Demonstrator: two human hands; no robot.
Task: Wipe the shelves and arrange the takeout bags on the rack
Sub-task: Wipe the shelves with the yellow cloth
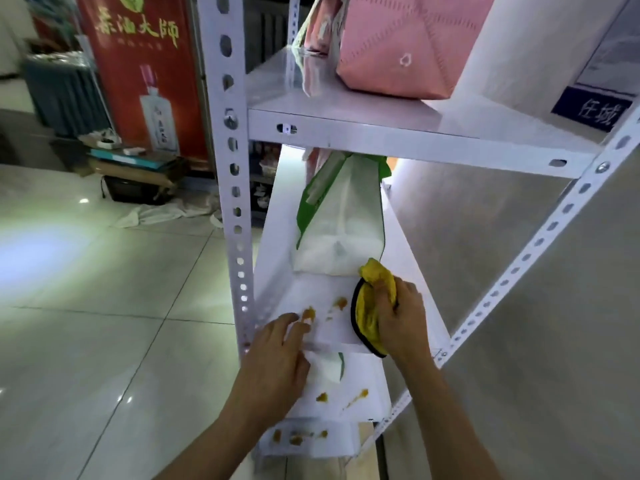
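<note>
Two hands work at a white shelf (332,306) smeared with orange blotches. Left hand (277,358), fingers straight, rests at the shelf's front edge. Right hand (401,320) grips a bunched yellow cloth (370,306). Beyond it a white-and-green takeout bag (341,216) stands upright, long axis vertical. Highest, a pink bag (405,39) sits on the upper shelf (346,116).

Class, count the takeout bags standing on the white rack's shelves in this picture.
3 in plain view: a pink bag and a narrower bag beside it on the upper shelf, and a green-and-white bag on the shelf below. Others may be hidden behind.
</note>
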